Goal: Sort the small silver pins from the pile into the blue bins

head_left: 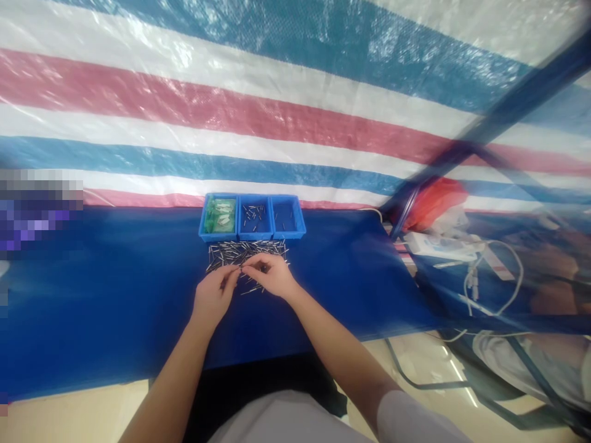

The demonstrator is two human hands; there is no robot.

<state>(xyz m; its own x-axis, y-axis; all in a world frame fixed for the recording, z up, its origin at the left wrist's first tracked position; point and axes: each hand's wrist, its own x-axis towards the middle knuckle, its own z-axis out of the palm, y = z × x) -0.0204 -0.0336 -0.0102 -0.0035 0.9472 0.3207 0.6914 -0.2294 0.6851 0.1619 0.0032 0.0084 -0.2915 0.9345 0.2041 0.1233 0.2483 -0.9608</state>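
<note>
A heap of small metal pins [247, 252] lies on the blue table cover [115, 295], just in front of three blue bins. My left hand [215, 296] and my right hand [272, 275] meet at the near edge of the heap. Both have their fingers pinched together at the pins, fingertips almost touching. What sits between the fingers is too small to make out. The left bin [218, 216] holds green and white packets. Loose pins lie in the middle bin [255, 218], and a few more in the right bin [288, 216].
A striped red, white and blue tarp [277, 111] hangs behind the table. To the right are a blue metal frame [508, 111], a red bag [436, 200], white cables [494, 277] and a power strip [431, 245]. A blurred patch covers the left edge.
</note>
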